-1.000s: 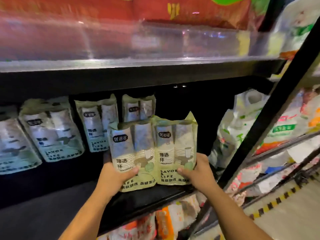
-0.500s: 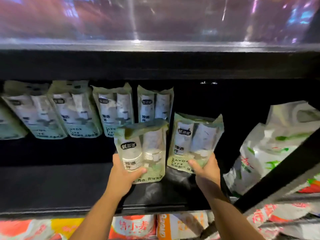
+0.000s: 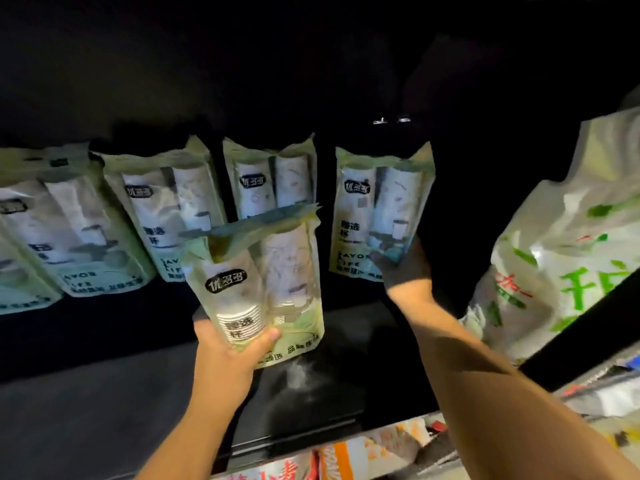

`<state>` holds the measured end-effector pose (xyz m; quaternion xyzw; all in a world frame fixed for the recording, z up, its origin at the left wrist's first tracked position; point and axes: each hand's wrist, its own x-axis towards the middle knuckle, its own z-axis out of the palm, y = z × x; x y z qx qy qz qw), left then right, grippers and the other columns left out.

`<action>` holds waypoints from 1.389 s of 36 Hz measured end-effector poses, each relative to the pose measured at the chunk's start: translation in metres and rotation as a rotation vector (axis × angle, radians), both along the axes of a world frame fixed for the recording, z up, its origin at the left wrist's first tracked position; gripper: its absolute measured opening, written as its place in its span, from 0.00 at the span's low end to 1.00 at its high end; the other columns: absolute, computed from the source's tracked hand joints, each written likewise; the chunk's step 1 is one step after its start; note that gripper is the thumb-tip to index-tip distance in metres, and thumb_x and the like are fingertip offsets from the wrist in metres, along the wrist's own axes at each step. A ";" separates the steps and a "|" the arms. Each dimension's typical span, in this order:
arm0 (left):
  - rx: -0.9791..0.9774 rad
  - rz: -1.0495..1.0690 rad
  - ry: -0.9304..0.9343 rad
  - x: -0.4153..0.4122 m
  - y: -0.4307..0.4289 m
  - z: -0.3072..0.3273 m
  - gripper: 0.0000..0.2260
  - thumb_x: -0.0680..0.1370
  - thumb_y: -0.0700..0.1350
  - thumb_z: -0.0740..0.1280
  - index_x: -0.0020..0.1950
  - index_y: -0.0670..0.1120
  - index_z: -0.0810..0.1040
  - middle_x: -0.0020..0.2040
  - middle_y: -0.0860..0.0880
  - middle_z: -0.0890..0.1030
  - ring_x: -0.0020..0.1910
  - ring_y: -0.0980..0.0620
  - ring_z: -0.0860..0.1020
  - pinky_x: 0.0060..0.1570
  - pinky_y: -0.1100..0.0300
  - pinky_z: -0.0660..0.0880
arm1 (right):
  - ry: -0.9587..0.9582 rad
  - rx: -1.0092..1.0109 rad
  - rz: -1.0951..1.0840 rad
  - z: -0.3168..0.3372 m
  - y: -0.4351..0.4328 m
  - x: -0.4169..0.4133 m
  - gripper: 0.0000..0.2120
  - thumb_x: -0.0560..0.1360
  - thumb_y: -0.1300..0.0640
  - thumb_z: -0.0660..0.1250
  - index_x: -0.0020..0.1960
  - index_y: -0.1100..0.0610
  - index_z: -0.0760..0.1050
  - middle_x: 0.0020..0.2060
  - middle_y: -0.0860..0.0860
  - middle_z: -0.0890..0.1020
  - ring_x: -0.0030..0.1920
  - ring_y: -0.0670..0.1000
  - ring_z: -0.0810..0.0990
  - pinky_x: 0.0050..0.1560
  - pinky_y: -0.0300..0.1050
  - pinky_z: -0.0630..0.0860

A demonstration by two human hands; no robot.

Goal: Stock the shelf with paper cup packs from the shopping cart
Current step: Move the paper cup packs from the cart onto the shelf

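Observation:
My left hand [image 3: 230, 355] grips the bottom of a pale green paper cup pack [image 3: 263, 278], held upright above the dark shelf [image 3: 104, 410], in front of the row. My right hand [image 3: 407, 268] reaches deep into the shelf and holds the lower right corner of a second pack [image 3: 377, 209], which stands at the back, at the right end of the row. Several more packs [image 3: 166, 209] lean along the back wall to the left. The hand in the back is in shadow.
White plastic bags with green print [image 3: 561, 258] fill the shelf's right side, behind a black diagonal upright [image 3: 581, 327]. Orange and white packets [image 3: 332, 462] sit on the shelf below. The shelf's underside above is dark.
My right hand has pushed its pack farther back and up to the end of the row. My left hand's pack has stayed in front. The view has moved closer under the upper shelf.

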<state>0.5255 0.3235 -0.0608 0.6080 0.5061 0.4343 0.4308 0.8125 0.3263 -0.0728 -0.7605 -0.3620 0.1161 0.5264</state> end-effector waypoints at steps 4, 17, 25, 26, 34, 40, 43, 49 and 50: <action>0.027 0.019 -0.029 0.002 -0.001 -0.003 0.27 0.68 0.34 0.79 0.57 0.49 0.66 0.47 0.57 0.74 0.43 0.69 0.78 0.38 0.72 0.71 | 0.032 0.053 0.034 -0.010 0.025 0.015 0.35 0.71 0.55 0.78 0.73 0.56 0.66 0.66 0.55 0.77 0.65 0.57 0.76 0.66 0.51 0.73; 0.077 0.003 -0.085 -0.002 0.008 -0.030 0.40 0.57 0.48 0.87 0.62 0.56 0.68 0.56 0.52 0.81 0.55 0.57 0.80 0.50 0.59 0.74 | 0.006 0.070 0.079 -0.007 0.071 0.038 0.29 0.71 0.58 0.77 0.70 0.57 0.71 0.64 0.55 0.77 0.64 0.55 0.76 0.62 0.46 0.72; 0.126 -0.030 -0.045 -0.004 0.017 -0.037 0.35 0.58 0.43 0.84 0.61 0.56 0.74 0.54 0.54 0.83 0.50 0.58 0.83 0.48 0.64 0.81 | 0.058 0.032 0.112 -0.014 0.092 0.051 0.30 0.72 0.56 0.76 0.71 0.53 0.69 0.66 0.51 0.78 0.66 0.54 0.77 0.66 0.55 0.74; 0.132 -0.027 -0.050 -0.003 0.016 -0.035 0.36 0.57 0.42 0.83 0.61 0.56 0.74 0.54 0.53 0.83 0.50 0.58 0.83 0.46 0.65 0.81 | 0.058 0.021 0.097 -0.016 0.093 0.050 0.31 0.72 0.54 0.76 0.72 0.52 0.69 0.66 0.51 0.78 0.66 0.54 0.77 0.66 0.58 0.74; 0.098 -0.032 -0.041 0.004 0.004 -0.011 0.22 0.60 0.42 0.80 0.46 0.62 0.78 0.41 0.59 0.84 0.40 0.59 0.83 0.39 0.66 0.78 | 0.051 0.014 -0.192 -0.018 0.050 0.012 0.43 0.73 0.46 0.74 0.80 0.57 0.57 0.76 0.59 0.64 0.76 0.58 0.63 0.74 0.53 0.64; -0.056 -0.052 0.034 -0.006 0.008 -0.020 0.25 0.63 0.52 0.82 0.53 0.51 0.73 0.49 0.50 0.81 0.49 0.51 0.82 0.45 0.54 0.77 | 0.391 0.042 0.272 -0.009 -0.039 -0.068 0.19 0.75 0.53 0.74 0.64 0.48 0.77 0.55 0.41 0.81 0.58 0.39 0.80 0.53 0.26 0.71; -0.083 -0.100 0.033 -0.005 0.003 -0.013 0.27 0.63 0.51 0.84 0.50 0.56 0.69 0.50 0.54 0.79 0.48 0.56 0.80 0.47 0.52 0.78 | 0.410 -0.089 0.504 -0.006 -0.057 -0.090 0.33 0.65 0.55 0.80 0.67 0.48 0.73 0.61 0.40 0.80 0.62 0.35 0.76 0.58 0.27 0.70; -0.181 -0.310 0.088 -0.016 -0.002 0.000 0.33 0.56 0.61 0.80 0.55 0.61 0.68 0.54 0.58 0.80 0.55 0.56 0.81 0.46 0.62 0.75 | 0.277 -0.150 0.467 0.017 -0.064 -0.099 0.32 0.59 0.58 0.85 0.58 0.51 0.75 0.52 0.47 0.85 0.52 0.45 0.84 0.48 0.39 0.80; -0.167 -0.368 0.152 -0.020 -0.001 0.001 0.35 0.56 0.63 0.81 0.58 0.64 0.68 0.57 0.59 0.80 0.58 0.56 0.79 0.50 0.60 0.75 | 0.254 -0.142 0.451 0.018 -0.069 -0.096 0.33 0.59 0.56 0.86 0.58 0.49 0.74 0.52 0.46 0.85 0.53 0.44 0.84 0.49 0.39 0.80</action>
